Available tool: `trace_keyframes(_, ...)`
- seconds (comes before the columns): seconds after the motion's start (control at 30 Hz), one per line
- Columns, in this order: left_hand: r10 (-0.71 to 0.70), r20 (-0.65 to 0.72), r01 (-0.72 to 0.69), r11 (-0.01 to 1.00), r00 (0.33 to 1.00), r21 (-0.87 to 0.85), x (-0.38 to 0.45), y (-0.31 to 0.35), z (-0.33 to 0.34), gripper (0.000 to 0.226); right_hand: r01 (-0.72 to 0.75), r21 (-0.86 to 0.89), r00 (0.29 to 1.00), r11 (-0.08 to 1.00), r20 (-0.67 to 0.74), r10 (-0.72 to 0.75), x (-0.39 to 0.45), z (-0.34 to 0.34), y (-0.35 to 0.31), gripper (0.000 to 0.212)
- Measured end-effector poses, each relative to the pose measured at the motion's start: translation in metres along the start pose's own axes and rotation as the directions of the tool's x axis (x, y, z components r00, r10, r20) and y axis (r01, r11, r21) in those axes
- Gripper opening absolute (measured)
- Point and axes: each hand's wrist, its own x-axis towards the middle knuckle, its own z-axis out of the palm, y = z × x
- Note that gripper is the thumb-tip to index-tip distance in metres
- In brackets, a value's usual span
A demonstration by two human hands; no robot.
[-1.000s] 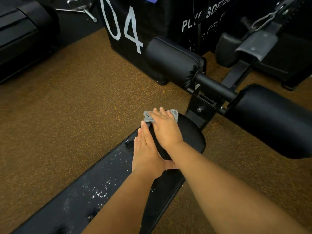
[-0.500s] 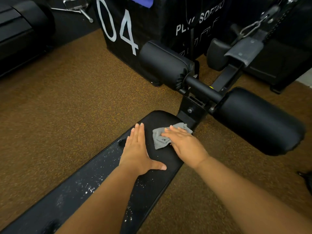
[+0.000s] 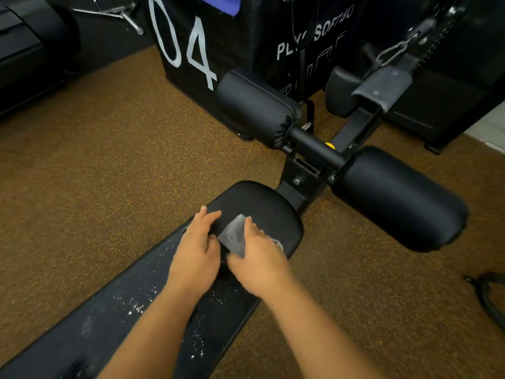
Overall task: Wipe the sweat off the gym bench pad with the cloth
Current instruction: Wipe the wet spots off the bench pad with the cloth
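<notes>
A long black bench pad [image 3: 262,206] runs from the lower left up to its rounded far end at centre. Wet droplets [image 3: 136,305] speckle its nearer half. A small grey cloth [image 3: 235,236] lies on the pad near the far end. My right hand [image 3: 259,261] presses on the cloth's right side, its fingers covering part of it. My left hand [image 3: 195,250] lies flat on the pad just left of the cloth, fingers slightly curled, with its thumb beside the cloth's edge.
Two black foam rollers [image 3: 254,108] [image 3: 396,195] sit on a crossbar beyond the pad's end. A black plyo box [image 3: 191,45] marked 04 stands behind them. Brown speckled rubber floor [image 3: 95,173] lies on both sides. A dark strap [image 3: 486,291] lies at the right.
My right hand has dragged the cloth from the pad's far tip back toward me. My left hand has stayed flat on the pad beside it, curling its fingers slightly.
</notes>
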Motion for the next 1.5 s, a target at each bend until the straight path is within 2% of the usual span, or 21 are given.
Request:
trace_keyframes(0.03,0.012,-0.054,-0.013,1.000,0.998,-0.013,-0.006,0.005,0.008,0.048,0.004,0.130,0.997,0.991,0.080,-0.014,-0.002,-0.015,0.003,0.067)
trace_keyframes(0.07,0.042,-0.089,-0.042,0.999,0.995,0.002,-0.013,0.010,0.016,0.044,0.003,0.257,0.995,0.966,0.098,-0.029,-0.003,-0.029,0.010,0.062)
trace_keyframes(0.1,0.083,-0.103,-0.079,0.996,0.991,0.038,-0.019,0.014,0.025,0.042,0.003,0.359,0.999,0.933,0.043,-0.020,-0.001,-0.039,0.022,0.056)
trace_keyframes(0.13,0.124,-0.097,-0.116,0.990,0.988,0.085,-0.024,0.017,0.035,0.041,0.014,0.404,0.997,0.915,-0.072,0.017,0.005,-0.046,0.036,0.051)
trace_keyframes(0.2,0.185,-0.033,-0.176,0.966,0.982,0.189,-0.028,0.019,0.054,0.048,0.040,0.312,0.943,0.949,-0.326,0.068,0.026,-0.045,0.061,0.044)
trace_keyframes(0.23,0.199,0.004,-0.194,0.950,0.980,0.245,-0.027,0.018,0.062,0.057,0.061,0.227,0.920,0.972,-0.391,0.034,0.037,-0.039,0.069,0.042)
trace_keyframes(0.3,0.202,0.055,-0.208,0.904,0.978,0.375,-0.023,0.012,0.075,0.077,0.141,0.047,0.919,0.989,-0.379,-0.113,0.058,-0.022,0.075,0.039)
trace_keyframes(0.37,0.205,0.071,-0.214,0.857,0.976,0.468,-0.018,0.004,0.081,0.086,0.180,-0.028,0.925,0.983,-0.336,-0.179,0.072,-0.010,0.079,0.038)
trace_keyframes(0.43,0.219,0.080,-0.229,0.834,0.973,0.503,-0.014,0.000,0.082,0.083,0.181,-0.004,0.908,0.983,-0.385,-0.169,0.077,-0.005,0.081,0.036)
trace_keyframes(0.63,0.295,0.107,-0.303,0.772,0.949,0.559,-0.002,-0.004,0.078,0.052,0.181,-0.004,0.872,0.984,-0.462,-0.162,0.077,0.001,0.083,0.032)
trace_keyframes(0.73,0.418,0.197,-0.454,0.710,0.887,0.539,0.003,-0.014,0.059,0.048,0.127,-0.005,0.850,0.992,-0.514,-0.111,0.079,0.004,0.074,0.030)
trace_keyframes(0.87,0.524,0.381,-0.645,0.557,0.762,0.524,0.013,-0.030,0.035,0.048,-0.051,0.021,0.792,0.998,-0.609,0.053,0.081,0.017,0.053,0.030)
trace_keyframes(1.03,0.545,0.613,-0.820,0.355,0.572,0.450,0.036,-0.046,-0.003,0.048,-0.072,0.005,0.799,0.997,-0.599,0.060,0.081,0.018,0.054,0.030)
trace_keyframes(1.1,0.512,0.669,-0.842,0.295,0.539,0.452,0.045,-0.049,-0.017,0.049,-0.072,0.005,0.801,0.997,-0.595,0.061,0.081,0.017,0.053,0.030)
trace_keyframes(1.17,0.506,0.667,-0.835,0.280,0.548,0.473,0.050,-0.057,-0.029,0.050,-0.074,0.003,0.803,0.997,-0.593,0.061,0.081,0.018,0.052,0.030)
trace_keyframes(1.27,0.498,0.595,-0.774,0.350,0.631,0.528,0.050,-0.067,-0.044,0.051,-0.082,-0.002,0.805,0.997,-0.590,0.065,0.081,0.018,0.053,0.030)
trace_keyframes(1.4,0.463,0.458,-0.650,0.505,0.759,0.567,0.036,-0.073,-0.047,0.049,-0.091,-0.014,0.805,0.996,-0.590,0.065,0.081,0.019,0.053,0.030)
trace_keyframes(1.5,0.392,0.263,-0.469,0.672,0.882,0.573,0.020,-0.078,-0.040,0.050,-0.092,-0.018,0.806,0.996,-0.588,0.064,0.081,0.020,0.054,0.030)
